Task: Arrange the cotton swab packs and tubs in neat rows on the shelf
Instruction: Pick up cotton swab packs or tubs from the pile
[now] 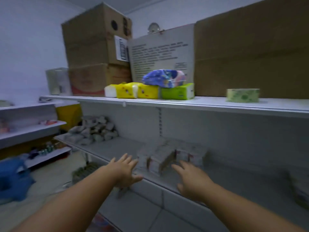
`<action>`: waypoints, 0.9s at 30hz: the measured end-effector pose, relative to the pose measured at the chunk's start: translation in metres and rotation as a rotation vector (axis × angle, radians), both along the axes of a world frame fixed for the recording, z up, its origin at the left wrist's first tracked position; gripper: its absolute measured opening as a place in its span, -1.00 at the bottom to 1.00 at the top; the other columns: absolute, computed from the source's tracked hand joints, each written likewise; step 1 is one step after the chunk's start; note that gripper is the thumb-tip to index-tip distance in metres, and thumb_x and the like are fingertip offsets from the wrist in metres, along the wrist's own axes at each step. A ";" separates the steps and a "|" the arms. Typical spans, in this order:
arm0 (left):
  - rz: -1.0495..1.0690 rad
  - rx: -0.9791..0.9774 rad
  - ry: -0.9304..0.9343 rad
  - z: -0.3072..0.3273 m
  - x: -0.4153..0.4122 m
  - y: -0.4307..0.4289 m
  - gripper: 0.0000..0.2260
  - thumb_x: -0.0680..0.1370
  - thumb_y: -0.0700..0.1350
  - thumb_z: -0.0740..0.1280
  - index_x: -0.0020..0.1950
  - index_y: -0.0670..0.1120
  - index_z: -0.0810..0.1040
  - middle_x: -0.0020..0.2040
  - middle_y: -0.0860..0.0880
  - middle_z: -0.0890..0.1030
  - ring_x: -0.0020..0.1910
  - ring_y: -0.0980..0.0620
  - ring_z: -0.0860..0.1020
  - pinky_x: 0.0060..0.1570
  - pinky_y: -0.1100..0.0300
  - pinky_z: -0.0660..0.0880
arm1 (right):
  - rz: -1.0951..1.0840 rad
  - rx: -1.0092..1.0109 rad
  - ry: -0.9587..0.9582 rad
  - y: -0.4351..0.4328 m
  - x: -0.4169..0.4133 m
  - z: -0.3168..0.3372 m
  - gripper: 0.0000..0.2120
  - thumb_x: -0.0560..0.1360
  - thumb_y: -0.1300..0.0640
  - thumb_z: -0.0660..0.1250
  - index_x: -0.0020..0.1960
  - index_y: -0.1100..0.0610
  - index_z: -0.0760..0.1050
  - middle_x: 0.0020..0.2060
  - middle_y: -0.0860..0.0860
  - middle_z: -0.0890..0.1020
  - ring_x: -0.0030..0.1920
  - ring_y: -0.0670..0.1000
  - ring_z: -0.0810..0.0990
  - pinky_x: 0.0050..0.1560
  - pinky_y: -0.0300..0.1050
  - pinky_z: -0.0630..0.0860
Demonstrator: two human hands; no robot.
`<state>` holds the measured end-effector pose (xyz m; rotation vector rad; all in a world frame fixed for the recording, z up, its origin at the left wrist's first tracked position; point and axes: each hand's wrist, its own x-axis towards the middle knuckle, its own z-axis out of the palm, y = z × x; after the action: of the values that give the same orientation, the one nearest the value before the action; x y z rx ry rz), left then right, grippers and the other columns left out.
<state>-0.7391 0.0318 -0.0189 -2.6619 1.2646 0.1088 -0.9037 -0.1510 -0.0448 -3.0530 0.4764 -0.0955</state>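
Hands point(124, 170) point(192, 179) open, flanking packs point(160, 160) nr shelf point(117, 148) edge.

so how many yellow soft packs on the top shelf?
2. One yellow plastic-wrapped pack next to the white pack; the other right of it, against the green pack. Both on the top white metal shelf. More may hide behind them.

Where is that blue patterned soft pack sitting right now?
The blue patterned soft pack lies centre of the head view on the upper white shelf, resting atop the green tissue pack, next to the yellow tissue packs.
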 end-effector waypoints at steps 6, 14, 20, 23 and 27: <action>0.138 -0.193 0.061 -0.009 0.076 0.086 -0.36 0.58 0.26 0.05 0.56 0.05 -0.10 0.57 0.00 -0.09 0.54 0.02 -0.13 0.51 -0.06 -0.03 | 0.208 -0.063 0.021 0.061 0.107 -0.002 -0.36 0.57 -0.02 0.16 0.55 0.02 -0.06 0.54 0.08 -0.14 0.54 0.07 -0.13 0.51 -0.04 -0.01; 0.181 -0.055 0.059 -0.046 0.181 0.102 -0.39 0.58 0.27 0.02 0.55 0.08 -0.09 0.57 0.02 -0.13 0.54 0.02 -0.17 0.51 -0.04 -0.11 | 0.327 0.084 0.091 0.085 0.261 -0.011 -0.37 0.57 0.01 0.18 0.54 0.01 -0.04 0.54 0.04 -0.13 0.54 0.06 -0.14 0.50 0.01 0.04; 0.299 -0.082 0.161 -0.011 0.270 0.088 -0.44 0.60 0.19 0.12 0.53 0.03 0.09 0.53 -0.02 0.18 0.45 -0.05 0.25 0.38 0.07 0.26 | 0.291 0.162 0.106 0.072 0.386 -0.010 -0.45 0.56 -0.02 0.19 0.49 0.07 0.11 0.50 0.07 0.09 0.47 0.16 0.14 0.43 0.05 0.23; 0.310 -0.151 0.190 -0.008 0.310 0.083 -0.50 0.61 0.14 0.14 0.50 0.02 0.16 0.46 -0.03 0.30 0.36 -0.04 0.36 0.28 0.11 0.34 | 0.277 0.188 0.123 0.065 0.433 -0.019 -0.41 0.55 -0.02 0.19 0.51 0.06 0.08 0.49 0.05 0.13 0.45 0.13 0.17 0.42 0.02 0.24; 0.310 -0.119 0.224 -0.030 0.363 0.079 -0.48 0.60 0.10 0.20 0.52 0.02 0.15 0.48 -0.02 0.27 0.39 -0.03 0.33 0.34 0.08 0.34 | 0.245 0.181 0.185 0.059 0.481 -0.046 -0.40 0.56 0.00 0.15 0.53 0.04 0.01 0.50 0.05 0.11 0.46 0.13 0.16 0.42 0.03 0.24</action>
<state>-0.3759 0.1105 -0.0484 -3.0000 0.9276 0.3968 -0.4224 -0.0919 -0.0913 -2.9240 0.1077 0.2280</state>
